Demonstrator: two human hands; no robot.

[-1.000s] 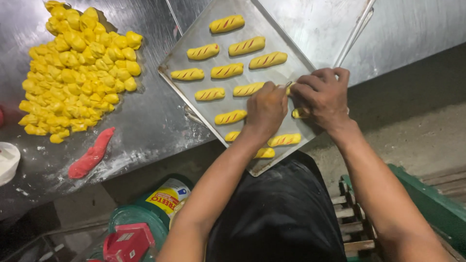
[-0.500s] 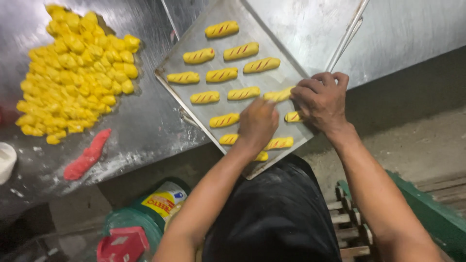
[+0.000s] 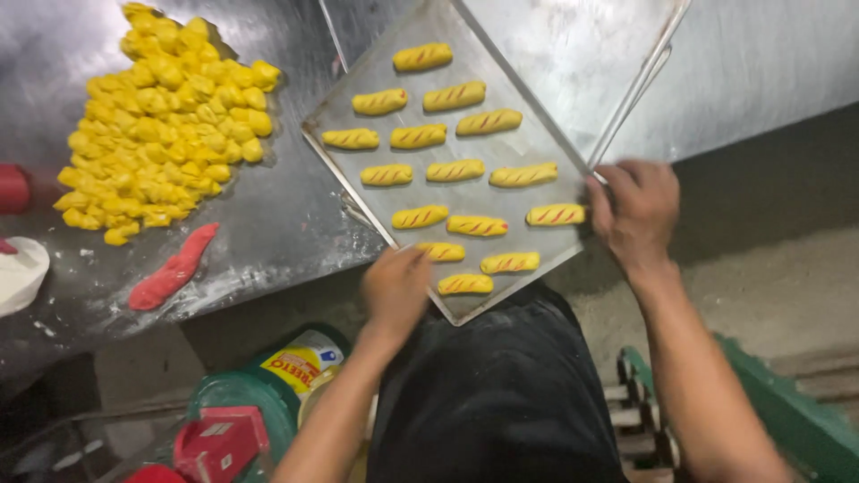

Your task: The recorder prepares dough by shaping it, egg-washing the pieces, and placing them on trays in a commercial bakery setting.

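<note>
Left hand [image 3: 395, 288]: at the near-left edge of the baking tray [image 3: 528, 98], fingers curled loosely and resting on the rim beside a striped yellow dough stick [image 3: 440, 251]; whether anything is pinched cannot be told.
Right hand [image 3: 635, 207]: at the tray's right corner, fingers bent around the rim; motion-blurred, so exact closure cannot be told.
Tray position: set diagonally on the steel table [image 3: 295, 215], near corner overhanging the table edge above the dark apron [image 3: 501, 394].
Tray contents: rows of yellow dough sticks scored with red slashes.
Left of tray: heap of plain yellow dough pieces [image 3: 165, 116]; red dough strip [image 3: 174, 266] nearer.
Hidden or cut off: fingertips of both hands unclear; white object at far left cropped by the frame; containers below the table partly hidden.
Change from earlier frames: both hands shifted off the near rows to the tray's edges, right hand farther right.
</note>
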